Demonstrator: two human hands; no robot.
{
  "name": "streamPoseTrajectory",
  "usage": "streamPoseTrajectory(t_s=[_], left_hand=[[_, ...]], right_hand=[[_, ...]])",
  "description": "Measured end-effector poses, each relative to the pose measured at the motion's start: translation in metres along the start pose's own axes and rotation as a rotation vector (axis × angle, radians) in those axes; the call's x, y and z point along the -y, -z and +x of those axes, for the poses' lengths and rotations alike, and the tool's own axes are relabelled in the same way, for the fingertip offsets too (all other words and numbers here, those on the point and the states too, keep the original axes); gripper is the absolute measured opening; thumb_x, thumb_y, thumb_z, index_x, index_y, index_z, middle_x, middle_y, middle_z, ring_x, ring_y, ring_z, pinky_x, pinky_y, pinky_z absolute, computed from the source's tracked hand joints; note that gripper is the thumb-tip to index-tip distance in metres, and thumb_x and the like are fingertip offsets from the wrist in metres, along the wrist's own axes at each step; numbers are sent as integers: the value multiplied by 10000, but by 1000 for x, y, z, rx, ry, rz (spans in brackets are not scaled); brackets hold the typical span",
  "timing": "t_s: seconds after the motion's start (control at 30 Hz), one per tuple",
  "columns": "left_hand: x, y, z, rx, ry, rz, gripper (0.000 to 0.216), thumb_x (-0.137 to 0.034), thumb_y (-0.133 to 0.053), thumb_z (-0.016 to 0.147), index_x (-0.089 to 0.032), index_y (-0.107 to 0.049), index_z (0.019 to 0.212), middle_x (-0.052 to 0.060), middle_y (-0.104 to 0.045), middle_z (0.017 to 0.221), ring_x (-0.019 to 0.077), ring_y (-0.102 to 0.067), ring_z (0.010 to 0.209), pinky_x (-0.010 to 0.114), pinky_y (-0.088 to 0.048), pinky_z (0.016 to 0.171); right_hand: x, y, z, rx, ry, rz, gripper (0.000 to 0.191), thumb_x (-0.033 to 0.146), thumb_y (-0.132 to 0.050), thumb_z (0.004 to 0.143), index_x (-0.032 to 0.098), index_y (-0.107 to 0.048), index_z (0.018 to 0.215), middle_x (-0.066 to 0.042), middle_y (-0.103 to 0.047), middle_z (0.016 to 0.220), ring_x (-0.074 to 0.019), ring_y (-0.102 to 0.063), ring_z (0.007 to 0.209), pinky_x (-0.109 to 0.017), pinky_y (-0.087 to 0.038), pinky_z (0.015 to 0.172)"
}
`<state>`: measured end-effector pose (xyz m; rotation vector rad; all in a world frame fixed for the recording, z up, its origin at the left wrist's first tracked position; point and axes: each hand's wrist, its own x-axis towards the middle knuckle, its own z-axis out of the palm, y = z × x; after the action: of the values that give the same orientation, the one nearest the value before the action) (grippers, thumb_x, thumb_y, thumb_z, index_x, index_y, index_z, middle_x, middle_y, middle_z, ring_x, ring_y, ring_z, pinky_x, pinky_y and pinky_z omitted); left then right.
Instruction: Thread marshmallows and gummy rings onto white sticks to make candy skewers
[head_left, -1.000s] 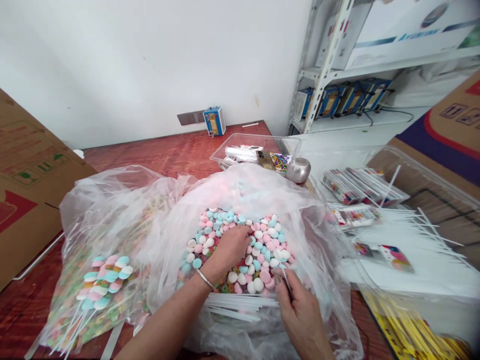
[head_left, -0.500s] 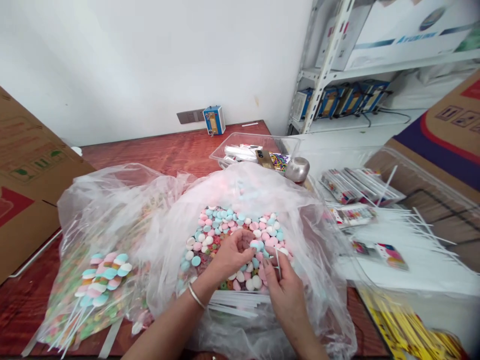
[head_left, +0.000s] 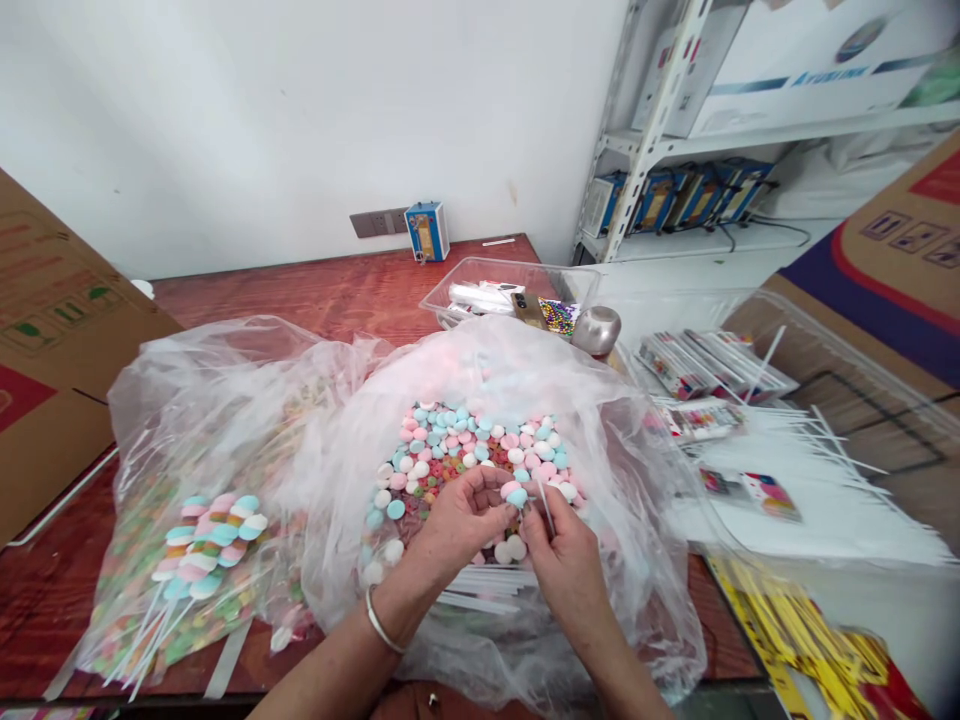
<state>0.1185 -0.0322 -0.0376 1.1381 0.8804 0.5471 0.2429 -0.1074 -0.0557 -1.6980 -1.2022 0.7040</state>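
Observation:
My left hand (head_left: 466, 512) is closed, fingertips pinching pink and blue marshmallows (head_left: 514, 494) above the middle of an open plastic bag (head_left: 330, 490). Close on the right, my right hand (head_left: 564, 545) grips a thin white stick (head_left: 547, 508), its fingertips meeting the marshmallows. Whether the stick's end has entered them is hidden by the fingers. Under both hands lie loose pink, blue and white marshmallows (head_left: 457, 430) and small ring-shaped candies (head_left: 439, 475). Several white sticks (head_left: 480, 590) lie across the near side of the bag.
Marshmallow skewers (head_left: 210, 540) rest on a second bag of ring candies (head_left: 120, 590) at left. Behind stands a clear bin (head_left: 435, 300) with a metal bowl (head_left: 597, 328). Cardboard boxes (head_left: 60, 350) flank the table; white sticks (head_left: 795, 500) and yellow ties (head_left: 795, 630) lie right.
My hands have come closer together, the right fingertips moving in to the marshmallows held by the left. The view has shifted slightly.

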Motion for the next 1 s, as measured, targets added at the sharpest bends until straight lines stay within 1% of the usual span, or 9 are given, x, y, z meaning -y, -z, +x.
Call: streamPoseTrajectory(t_s=[0.1, 0.2, 0.33, 0.43, 0.53, 0.6, 0.67, 0.83, 1.0], left_hand=[[-2, -2, -3, -15, -40, -23, 429, -345, -790, 677, -140, -579, 989, 23, -654, 776, 94, -585, 571, 166, -436, 440], [2, -1, -1, -54, -19, -29, 392, -355, -775, 695, -140, -600, 972, 19, -655, 748, 106, -593, 566, 186, -449, 453], [6, 4, 5, -220, -3, -203, 400, -330, -803, 662, -138, -640, 974, 42, -688, 870, 105, -632, 634, 233, -529, 598], [4, 9, 9, -307, 10, -348, 451, -322, -835, 622, -143, -652, 993, 50, -691, 898, 128, -664, 704, 255, -545, 666], [1, 11, 11, -355, -18, -421, 465, -311, -865, 575, -142, -660, 956, 41, -683, 866, 132, -662, 711, 257, -543, 674], [0, 10, 11, -370, -49, -418, 452, -312, -869, 570, -140, -665, 934, 43, -683, 860, 130, -652, 720, 247, -535, 667], [0, 9, 11, -377, -71, -403, 444, -318, -866, 578, -141, -667, 933, 48, -686, 871, 135, -647, 747, 244, -528, 667], [1, 7, 9, -352, -85, -370, 452, -332, -859, 593, -137, -659, 948, 50, -683, 878, 131, -636, 745, 247, -527, 679], [2, 6, 8, -334, -125, -300, 406, -341, -828, 640, -140, -641, 940, 31, -675, 843, 107, -611, 698, 228, -513, 661]], right_hand=[[3, -1, -2, -27, 38, -64, 207, 282, -416, 927, 197, -604, 937, -23, -653, 811, -168, -599, 714, -249, -433, 655], [4, -3, -1, -30, 91, -147, 263, 294, -399, 943, 188, -627, 1019, -50, -661, 886, -187, -609, 778, -270, -438, 701], [3, 1, -4, 18, 74, -172, 345, 370, -337, 980, 181, -608, 1077, -76, -674, 915, -209, -626, 796, -286, -449, 702], [1, 6, -14, 126, 7, -147, 394, 411, -274, 1001, 194, -596, 1062, -70, -691, 861, -211, -639, 749, -278, -445, 662], [2, 8, -25, 287, -9, -100, 387, 424, -287, 1003, 208, -606, 1049, -52, -686, 838, -205, -634, 765, -268, -440, 683], [7, 8, -29, 362, -30, -49, 397, 425, -287, 1004, 210, -617, 953, -33, -659, 790, -190, -609, 735, -260, -435, 687], [13, 7, -30, 387, -73, 7, 414, 430, -288, 1002, 207, -600, 848, -17, -626, 744, -177, -574, 696, -255, -429, 677], [21, 7, -28, 348, -176, 155, 387, 447, -360, 970, 198, -597, 791, 10, -564, 677, -160, -520, 657, -245, -410, 617], [17, 6, -29, 316, -280, 309, 379, 494, -419, 919, 210, -597, 743, 70, -411, 480, -126, -386, 458, -227, -310, 456]])
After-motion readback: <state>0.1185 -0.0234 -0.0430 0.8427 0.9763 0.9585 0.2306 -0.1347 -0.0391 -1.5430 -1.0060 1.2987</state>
